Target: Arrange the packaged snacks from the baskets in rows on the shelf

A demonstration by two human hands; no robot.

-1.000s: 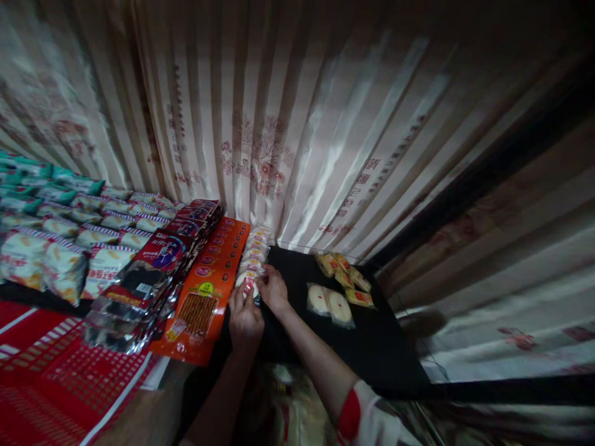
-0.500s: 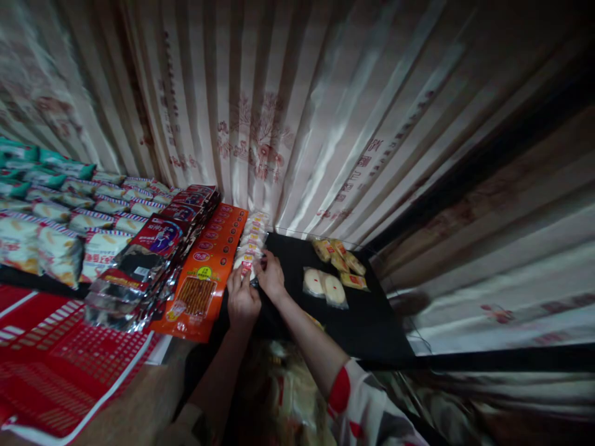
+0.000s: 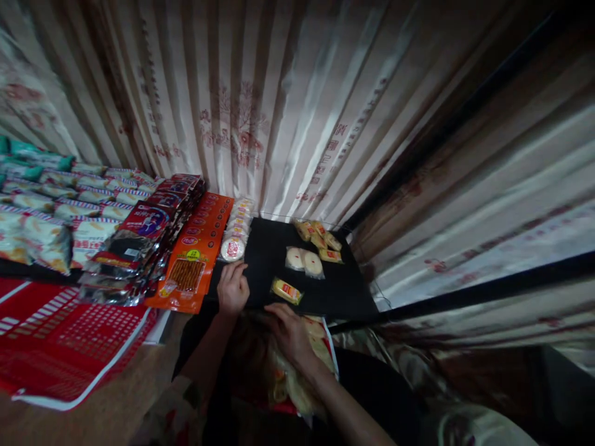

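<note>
My left hand (image 3: 232, 288) rests at the near edge of a black surface (image 3: 346, 296), just below a row of round white packaged cakes (image 3: 235, 233); its fingers are loosely apart and hold nothing. My right hand (image 3: 290, 333) is lower down, reaching into a large bag of packaged snacks (image 3: 302, 378) in front of me; whether it grips anything is hidden. A single yellow packet (image 3: 287, 290) lies on the black surface between the hands. Two round white cakes (image 3: 305, 261) and a cluster of yellow packets (image 3: 318, 236) lie farther back.
Orange snack packs (image 3: 199, 254), dark foil packs (image 3: 139, 241) and rows of white and green bags (image 3: 56, 204) fill the left side. A red patterned cloth (image 3: 56, 341) lies at lower left. Pleated curtains (image 3: 297, 111) hang close behind and to the right.
Both hands let go of the front cake in the row. The right hand drew back into the bag; the left dropped slightly. A yellow packet now shows on the black surface. The view shifted.
</note>
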